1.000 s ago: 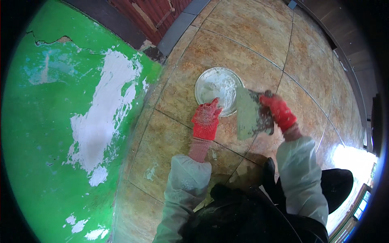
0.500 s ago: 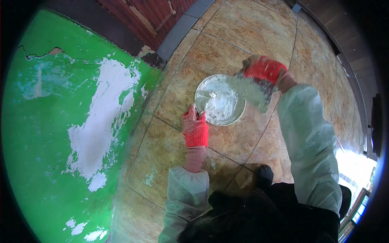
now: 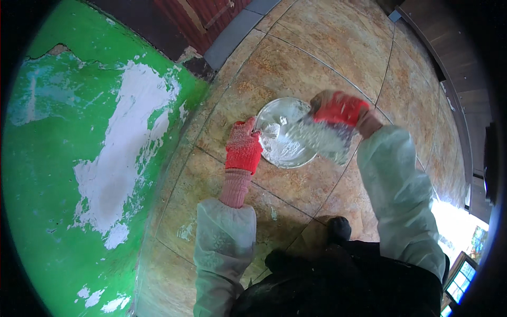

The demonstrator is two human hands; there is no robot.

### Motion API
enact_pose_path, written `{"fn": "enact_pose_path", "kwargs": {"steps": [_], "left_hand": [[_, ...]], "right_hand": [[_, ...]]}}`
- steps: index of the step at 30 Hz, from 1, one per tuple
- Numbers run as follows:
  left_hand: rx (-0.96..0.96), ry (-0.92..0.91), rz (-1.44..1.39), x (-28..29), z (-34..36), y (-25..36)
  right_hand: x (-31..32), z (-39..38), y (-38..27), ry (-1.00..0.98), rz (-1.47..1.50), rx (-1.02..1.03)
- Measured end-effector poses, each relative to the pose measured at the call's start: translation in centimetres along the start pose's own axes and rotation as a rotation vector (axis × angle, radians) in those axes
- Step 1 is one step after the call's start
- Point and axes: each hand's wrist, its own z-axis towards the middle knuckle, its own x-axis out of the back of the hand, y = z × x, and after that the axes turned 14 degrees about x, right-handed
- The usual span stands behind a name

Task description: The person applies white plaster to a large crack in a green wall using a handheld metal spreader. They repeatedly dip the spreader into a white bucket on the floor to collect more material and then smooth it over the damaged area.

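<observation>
My left hand point(image 3: 243, 146), in a red and pink work glove dusted white, grips the left rim of a round pan point(image 3: 285, 166). White putty point(image 3: 271, 130) lies in a lump and thin smears inside the pan. My right hand point(image 3: 340, 108), gloved in red, is closed at the pan's right side. It grips a wide-bladed putty knife point(image 3: 328, 139), blurred by motion, with its blade over the pan's right rim. The knife's handle is mostly hidden by the glove.
A green wall point(image 3: 47, 169) with a large white putty patch point(image 3: 119, 148) stands at left. Brown floor tiles point(image 3: 296, 58) lie under the pan. A dark red panel point(image 3: 198, 21) is at the top, and a shoe point(image 3: 339, 229) is near my legs.
The putty knife has moved down and left over the pan, and the putty in it now shows as a raised lump. My left hand and the wall have shifted left in view.
</observation>
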Motion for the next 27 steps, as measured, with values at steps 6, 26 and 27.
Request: {"fn": "enact_pose_path", "kwargs": {"steps": [6, 26, 27], "left_hand": [[0.026, 0.007, -0.022, -0.4, 0.0, -0.5], [0.246, 0.039, -0.333, -2.6, -0.3, -1.0], [0.248, 0.034, -0.340, -2.2, -0.5, -0.6]], "right_hand": [[0.8, -1.1, -0.9, 0.009, 0.198, -0.162], [-6.2, -2.1, -4.4, 0.070, 0.379, -0.328], [-6.3, -2.5, -4.0, 0.095, 0.422, -0.352]]}}
